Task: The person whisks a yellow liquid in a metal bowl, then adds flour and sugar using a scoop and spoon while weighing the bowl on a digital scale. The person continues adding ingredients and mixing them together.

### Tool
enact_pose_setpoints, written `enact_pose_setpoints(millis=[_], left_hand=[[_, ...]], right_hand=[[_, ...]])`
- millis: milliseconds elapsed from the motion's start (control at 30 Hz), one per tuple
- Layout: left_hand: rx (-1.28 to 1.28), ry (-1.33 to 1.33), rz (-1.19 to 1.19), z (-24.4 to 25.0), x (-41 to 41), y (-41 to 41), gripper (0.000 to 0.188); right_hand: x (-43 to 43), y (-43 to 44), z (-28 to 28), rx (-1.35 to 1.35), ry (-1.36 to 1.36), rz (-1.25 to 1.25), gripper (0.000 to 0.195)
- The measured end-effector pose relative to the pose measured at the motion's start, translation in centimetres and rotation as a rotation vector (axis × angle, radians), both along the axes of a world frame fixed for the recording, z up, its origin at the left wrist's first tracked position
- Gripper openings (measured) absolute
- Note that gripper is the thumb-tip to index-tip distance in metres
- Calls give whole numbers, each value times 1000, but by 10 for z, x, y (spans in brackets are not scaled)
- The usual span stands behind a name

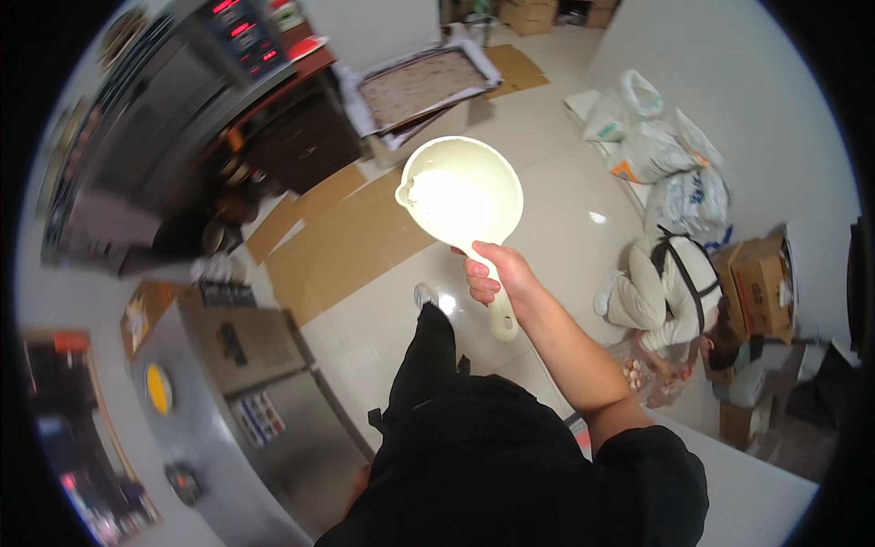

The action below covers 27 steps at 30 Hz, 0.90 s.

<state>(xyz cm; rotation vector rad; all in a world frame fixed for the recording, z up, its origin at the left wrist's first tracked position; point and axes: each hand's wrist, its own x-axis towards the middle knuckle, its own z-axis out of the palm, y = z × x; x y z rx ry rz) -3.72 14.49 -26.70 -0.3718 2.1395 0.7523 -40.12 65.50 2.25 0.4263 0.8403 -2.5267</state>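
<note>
My right hand [493, 277] grips the handle of a cream plastic ladle or scoop [504, 198] with a small pouring lip at its left rim. White matter lies in its bowl, too bright to tell what it is. The ladle is held up over the tiled floor in front of me. At the lower left a bit of skin [357, 487] shows beside my black clothing, probably part of my left arm or hand; its fingers are hidden.
Flattened cardboard [355, 246] lies on the floor ahead. A lined baking tray [424, 85] stands beyond, near a metal oven [164, 102]. On the left is a steel counter [205, 437] with a yellow-filled bowl [158, 389]. At right, a person [683, 287] crouches by eggs, sacks [660, 150] and cartons [759, 287].
</note>
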Motion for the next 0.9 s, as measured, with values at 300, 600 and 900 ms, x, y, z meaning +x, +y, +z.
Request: enact_pose_setpoints(millis=[300, 600, 900], left_hand=[[-246, 199, -961, -86, -476, 85, 27], [284, 620, -636, 128, -866, 527, 22], [58, 126, -1238, 47, -840, 593, 29]], right_hand=[[-99, 164, -9, 73, -192, -436, 27], [-182, 389, -64, -106, -196, -851, 13], [-321, 711, -120, 371, -475, -1277, 13]])
